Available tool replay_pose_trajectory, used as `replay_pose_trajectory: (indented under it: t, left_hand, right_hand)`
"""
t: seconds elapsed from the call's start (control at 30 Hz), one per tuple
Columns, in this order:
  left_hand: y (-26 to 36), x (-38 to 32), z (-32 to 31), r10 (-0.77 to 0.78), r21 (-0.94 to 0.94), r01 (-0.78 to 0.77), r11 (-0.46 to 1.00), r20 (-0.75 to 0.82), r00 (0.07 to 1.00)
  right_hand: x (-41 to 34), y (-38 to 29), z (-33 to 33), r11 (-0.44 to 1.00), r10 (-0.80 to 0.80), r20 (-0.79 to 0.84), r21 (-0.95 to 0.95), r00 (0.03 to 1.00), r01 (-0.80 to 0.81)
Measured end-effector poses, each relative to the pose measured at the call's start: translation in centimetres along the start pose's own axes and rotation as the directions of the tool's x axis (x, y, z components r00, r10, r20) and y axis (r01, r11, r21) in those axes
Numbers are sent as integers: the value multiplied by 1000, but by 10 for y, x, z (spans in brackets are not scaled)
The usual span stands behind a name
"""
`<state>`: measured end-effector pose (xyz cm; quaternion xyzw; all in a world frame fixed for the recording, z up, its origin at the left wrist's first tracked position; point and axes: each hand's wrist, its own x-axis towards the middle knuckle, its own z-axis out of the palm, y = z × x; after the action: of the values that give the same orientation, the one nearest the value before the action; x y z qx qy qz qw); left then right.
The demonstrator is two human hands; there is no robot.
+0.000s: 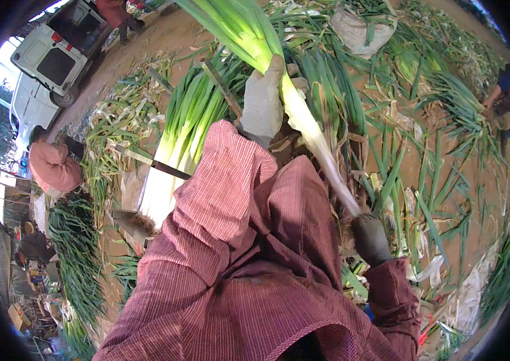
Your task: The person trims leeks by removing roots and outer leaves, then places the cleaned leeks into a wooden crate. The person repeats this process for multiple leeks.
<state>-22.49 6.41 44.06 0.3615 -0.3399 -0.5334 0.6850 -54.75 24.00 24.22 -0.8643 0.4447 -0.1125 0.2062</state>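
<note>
A large green onion (311, 126) slants across the view in front of me, its green leaves at the top and its pale stalk running down to the right. My left hand (261, 106), in a light grey glove, is closed around it just below where the leaves spread. At the stalk's lower end, my right hand (371, 239), in a darker glove, grips the root end; its fingertips are partly hidden. Beside my left knee, a bundle of green onions with clean white stalks (178, 158) lies between the upright bars (171, 169) of a rack. Untrimmed green onions (334, 90) lie beyond my left hand.
Stripped leaves (124, 113) litter the soil. A white woven sack (363, 31) sits at the far side. Another person (54, 164) crouches at left, near a long heap of green onions (74, 252). A white van (49, 67) stands behind. Someone's arm (499, 97) shows at right.
</note>
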Motion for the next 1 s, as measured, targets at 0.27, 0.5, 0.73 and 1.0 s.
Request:
replay_pose_trajectory:
  t: [0.27, 0.5, 0.73, 1.0]
  left_hand:
    - [43, -4, 2, 266, -166, -268, 949, -36, 963]
    - [27, -31, 30, 159, -121, -161, 979, -28, 987]
    - [21, -46, 22, 118, -56, -116, 992, 32, 993]
    - [19, -46, 15, 72, -252, 38, 967, 415, 907]
  right_hand:
    - [-113, 123, 33, 699, 703, 118, -294, 701, -652]
    - [108, -36, -86, 779, 219, -444, 615, 869, 118]
    - [135, -116, -142, 764, 187, -86, 639, 979, -90]
    - [139, -90, -113, 523, 391, -27, 829, 920, -198]
